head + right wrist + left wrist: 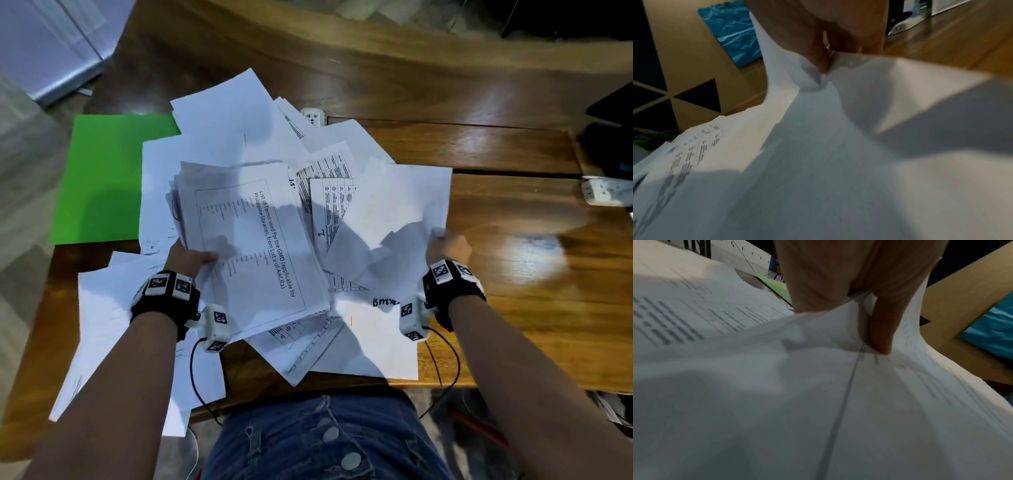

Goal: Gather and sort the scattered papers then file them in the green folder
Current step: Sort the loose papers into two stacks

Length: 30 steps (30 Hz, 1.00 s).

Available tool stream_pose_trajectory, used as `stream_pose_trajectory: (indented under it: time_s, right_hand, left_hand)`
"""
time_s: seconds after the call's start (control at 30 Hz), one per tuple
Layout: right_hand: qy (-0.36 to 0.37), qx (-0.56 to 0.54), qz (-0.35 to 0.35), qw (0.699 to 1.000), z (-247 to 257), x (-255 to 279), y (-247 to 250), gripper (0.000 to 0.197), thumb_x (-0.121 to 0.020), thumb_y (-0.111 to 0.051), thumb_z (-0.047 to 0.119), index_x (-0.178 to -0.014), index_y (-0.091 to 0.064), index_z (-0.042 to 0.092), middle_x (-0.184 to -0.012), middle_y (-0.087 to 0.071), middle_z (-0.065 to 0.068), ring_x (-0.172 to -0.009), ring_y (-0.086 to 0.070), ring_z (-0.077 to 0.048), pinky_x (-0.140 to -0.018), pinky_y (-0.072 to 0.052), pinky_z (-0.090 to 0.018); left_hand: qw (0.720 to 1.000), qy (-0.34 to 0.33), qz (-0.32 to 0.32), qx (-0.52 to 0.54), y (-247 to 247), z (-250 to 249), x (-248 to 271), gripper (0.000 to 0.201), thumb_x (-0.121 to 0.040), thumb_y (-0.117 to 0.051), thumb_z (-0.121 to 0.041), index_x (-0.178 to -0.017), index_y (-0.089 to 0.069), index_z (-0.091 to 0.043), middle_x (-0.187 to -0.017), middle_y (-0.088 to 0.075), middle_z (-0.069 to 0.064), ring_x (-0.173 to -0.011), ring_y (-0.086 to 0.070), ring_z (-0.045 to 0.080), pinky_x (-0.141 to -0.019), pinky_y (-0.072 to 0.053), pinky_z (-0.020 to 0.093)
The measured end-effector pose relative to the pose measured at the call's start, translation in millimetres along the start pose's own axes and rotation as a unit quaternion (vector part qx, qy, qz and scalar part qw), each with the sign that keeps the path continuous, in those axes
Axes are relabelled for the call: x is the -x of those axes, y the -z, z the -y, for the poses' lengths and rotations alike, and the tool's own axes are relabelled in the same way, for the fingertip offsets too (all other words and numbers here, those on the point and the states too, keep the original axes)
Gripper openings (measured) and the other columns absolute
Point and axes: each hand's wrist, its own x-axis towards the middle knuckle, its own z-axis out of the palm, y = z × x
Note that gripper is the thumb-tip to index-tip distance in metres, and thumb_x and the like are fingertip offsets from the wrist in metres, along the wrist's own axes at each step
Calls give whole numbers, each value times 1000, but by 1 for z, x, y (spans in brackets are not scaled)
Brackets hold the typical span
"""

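Fingers of the left hand (190,255) are curled round a gathered stack of papers (253,236), a blank sheet (394,212) is pinched by the right hand (447,245) (green folder (99,178) lying far left), so edges should be squared first.

Glossy, varnished wooden table (513,144), brown grain catching bright glare. Across it, thin matt white papers (239,113), some printed, several creased and curling. The green folder (99,178) looks like smooth, matt card. White plastic power strip (606,192) at the edge; blue denim skirt (308,442) with shiny buttons.
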Motion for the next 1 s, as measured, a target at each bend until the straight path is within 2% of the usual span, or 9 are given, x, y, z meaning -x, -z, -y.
stream_pose_trajectory:
  time_s: [0.07, 0.2, 0.3, 0.37, 0.47, 0.63, 0.83, 0.9, 1.0]
  right_hand:
    - [5, 20, 15, 1000, 2, -1, 1, 30, -93, -46, 8, -117, -63, -1, -120, -60, -26, -112, -57, -38, -84, -48, -37]
    - [54, 62, 53, 995, 11, 5, -9, 31, -95, -42, 7, -118, -63, 3, -124, -59, -24, -118, -54, -38, -94, -45, -38]
    - [25, 109, 62, 992, 16, 10, -18, 46, -95, -48, 21, -137, -41, 4, -144, -39, -20, -135, -35, -35, -108, -33, -39]
    - [-9, 82, 81, 993, 19, 12, -20, 65, -91, -57, 25, -144, -25, 5, -150, -27, -19, -137, -30, -35, -109, -32, -41]
    - [17, 43, 101, 994, 20, 7, -22, 66, -86, -64, 21, -140, -33, 2, -143, -40, -19, -129, -42, -36, -101, -41, -40]
    - [43, 3, 99, 994, 28, 4, -19, 68, -81, -72, 25, -138, -41, 3, -139, -47, -17, -125, -49, -35, -95, -46, -39]
    - [47, -23, 162, 985, 28, 5, -14, 45, -79, -72, 18, -121, -59, 5, -118, -64, -15, -100, -61, -31, -79, -49, -32]
    - [51, -19, 141, 989, 28, 2, -10, 45, -83, -67, 16, -126, -57, 5, -122, -62, -15, -102, -60, -30, -81, -48, -30]
    - [41, -32, 45, 998, 25, -7, 10, 48, -87, -61, 15, -133, -52, 6, -130, -58, -16, -116, -57, -32, -91, -47, -32]
  left_hand:
    - [1000, -2, 3, -6, 1, 1, -1, 56, -67, -72, 13, -120, -57, 4, -120, -62, 26, -108, -61, 40, -96, -46, 58]
    - [1000, 4, 6, 3, 2, 2, 2, 56, -68, -69, 15, -121, -57, 2, -120, -62, 24, -108, -61, 39, -97, -45, 57]
    - [1000, 10, 4, -14, -2, -7, 20, 55, -72, -66, 16, -124, -55, 3, -122, -60, 26, -112, -59, 42, -98, -45, 52]
    - [999, 6, -7, -44, -6, -10, 26, 52, -77, -62, 17, -127, -51, 7, -127, -56, 27, -116, -55, 42, -94, -44, 38]
    - [998, 2, -16, -60, -12, -12, 31, 52, -80, -60, 16, -130, -47, 10, -133, -51, 29, -120, -52, 42, -88, -38, 31]
    - [995, 11, -20, -94, -12, -11, 27, 53, -79, -63, 14, -129, -47, 11, -133, -51, 29, -119, -52, 43, -88, -40, 32]
    - [992, 3, -15, -127, -12, -9, 24, 54, -79, -63, 14, -130, -46, 10, -131, -52, 29, -119, -52, 42, -89, -40, 33]
    - [992, 1, -11, -127, -13, -9, 24, 55, -78, -63, 14, -130, -46, 9, -132, -52, 29, -119, -53, 42, -89, -40, 33]
    - [991, 3, -9, -133, -13, -9, 22, 55, -78, -64, 13, -130, -47, 8, -132, -52, 29, -119, -53, 42, -90, -40, 34]
